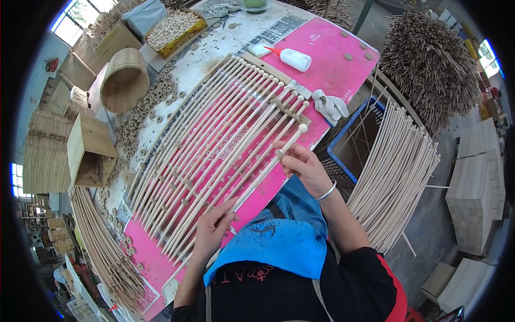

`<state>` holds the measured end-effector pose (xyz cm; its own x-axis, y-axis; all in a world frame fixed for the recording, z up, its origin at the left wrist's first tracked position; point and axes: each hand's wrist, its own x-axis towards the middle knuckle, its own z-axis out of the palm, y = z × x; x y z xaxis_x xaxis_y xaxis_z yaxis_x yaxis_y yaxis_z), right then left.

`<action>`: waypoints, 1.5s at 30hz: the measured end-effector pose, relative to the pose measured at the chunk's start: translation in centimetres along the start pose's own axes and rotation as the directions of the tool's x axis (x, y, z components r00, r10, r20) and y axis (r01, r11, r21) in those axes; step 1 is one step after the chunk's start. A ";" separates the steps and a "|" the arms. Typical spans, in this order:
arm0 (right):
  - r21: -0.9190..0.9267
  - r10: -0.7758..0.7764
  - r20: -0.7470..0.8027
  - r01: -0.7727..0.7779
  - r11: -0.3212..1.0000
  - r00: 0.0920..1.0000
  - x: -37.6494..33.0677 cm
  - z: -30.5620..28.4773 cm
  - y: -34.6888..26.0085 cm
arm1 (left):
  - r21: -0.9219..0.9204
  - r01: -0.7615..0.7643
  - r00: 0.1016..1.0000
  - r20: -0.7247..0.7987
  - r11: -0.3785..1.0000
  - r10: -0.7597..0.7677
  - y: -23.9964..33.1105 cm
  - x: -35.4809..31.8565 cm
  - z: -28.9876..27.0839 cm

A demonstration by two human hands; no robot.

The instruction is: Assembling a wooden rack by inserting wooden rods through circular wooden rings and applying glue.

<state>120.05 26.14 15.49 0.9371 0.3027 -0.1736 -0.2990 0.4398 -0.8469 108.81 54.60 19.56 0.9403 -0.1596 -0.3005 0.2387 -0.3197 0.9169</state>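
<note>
Both of my hands hold one thin wooden stick (258,179) slantwise over the pink board's near edge. A small round ball (302,129) tops its far right end. My right hand (304,167) pinches the stick a little below the ball, where a small wooden ring seems to sit by the fingertips. Lower down, the fingers of my left hand (214,226) are closed round the stick. Beside it on the pink board (343,59) lies a row of similar ball-tipped sticks (214,145), several carrying small wooden rings. Their ball ends rest near a wooden strip.
A white squeeze bottle with a red tip (295,60) and a pale glove (329,107) lie beyond the row. Loose wooden rings (134,126), a round wooden tub (124,80) and a yellow tray (185,40) of balls are left. Plain sticks (394,182) lean from a blue crate (343,134).
</note>
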 end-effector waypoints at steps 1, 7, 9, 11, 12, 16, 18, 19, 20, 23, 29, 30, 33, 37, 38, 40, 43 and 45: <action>0.000 0.021 0.034 -0.021 1.000 0.999 0.0 -0.4 0.3 | 0.004 -0.005 1.000 -0.012 1.000 0.006 -0.2 0.1 0.1; -0.133 0.059 -0.102 -0.072 0.988 0.993 -0.3 -1.5 1.2 | 0.098 -0.072 0.996 -0.037 0.993 0.076 -0.6 0.5 0.9; -0.042 0.044 -0.073 -0.047 0.998 0.996 -0.6 -1.5 1.2 | 0.093 -0.069 0.996 -0.045 0.993 0.073 -0.6 0.6 1.0; -0.037 0.044 -0.079 -0.047 0.998 0.996 -0.4 -2.1 1.7 | 0.147 -0.079 0.996 -0.037 0.986 0.085 -0.8 0.8 1.0; -0.037 0.040 -0.079 -0.043 0.998 0.996 -0.1 -2.5 2.0 | 0.148 -0.083 0.995 -0.036 0.986 0.089 -0.6 1.1 1.1; -0.140 0.047 -0.214 -0.078 0.987 0.976 0.4 -3.0 1.9 | 0.246 -0.172 0.980 -0.058 0.954 0.191 -0.6 2.0 1.8; -0.108 0.046 -0.209 -0.070 0.992 0.977 0.9 -2.9 1.5 | 0.296 -0.211 0.968 -0.068 0.932 0.241 -0.5 2.6 1.9; -0.102 0.024 -0.197 -0.045 0.994 0.980 1.1 -3.0 1.4 | 0.365 -0.245 0.954 -0.073 0.898 0.290 -0.3 3.0 1.9; -0.096 0.001 -0.184 -0.019 0.995 0.983 1.3 -3.1 1.3 | 0.433 -0.276 0.938 -0.073 0.858 0.339 -0.1 3.3 2.0; -0.193 -0.006 -0.269 -0.047 0.980 0.963 2.8 -3.2 1.1 | 0.468 -0.294 0.910 -0.130 0.833 0.394 0.4 4.0 2.7; -0.285 -0.332 -0.332 0.241 0.927 0.883 5.0 -5.0 1.7 | 0.802 -0.230 0.827 -0.137 0.551 0.545 1.2 8.7 3.8; -0.287 -0.312 -0.311 0.224 0.931 0.898 4.8 -5.0 2.1 | 0.848 -0.202 0.816 -0.131 0.489 0.563 1.1 9.4 3.9; -0.280 -0.262 -0.280 0.182 0.943 0.924 3.9 -5.1 2.6 | 0.888 -0.204 0.795 -0.096 0.412 0.599 0.5 11.4 4.3; -0.243 -0.239 -0.277 0.173 0.955 0.931 3.6 -6.1 2.1 | 0.890 -0.189 0.834 -0.078 0.416 0.547 0.5 13.7 5.6; -0.232 -0.222 -0.262 0.162 0.959 0.939 3.8 -6.1 1.9 | 0.893 -0.201 0.831 -0.062 0.402 0.553 0.2 14.1 5.5; -0.210 -0.205 -0.206 0.161 0.964 0.957 4.8 -5.1 2.1 | 0.902 -0.164 0.830 -0.092 0.398 0.550 0.0 14.2 4.7; -0.438 -0.186 -0.061 0.142 0.888 0.981 4.8 -0.5 1.9 | 0.866 -0.141 0.859 -0.134 0.480 0.494 -0.6 11.1 2.5; -0.455 -0.117 -0.021 0.095 0.886 0.993 3.8 -0.3 2.6 | 0.870 -0.256 0.781 -0.070 0.421 0.621 -3.2 12.2 3.7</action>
<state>122.92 28.17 12.43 0.9693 0.2310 -0.0839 -0.0941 0.0339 -0.9950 118.60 50.20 11.95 0.8995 -0.2576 0.3529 -0.3515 -0.9064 0.2344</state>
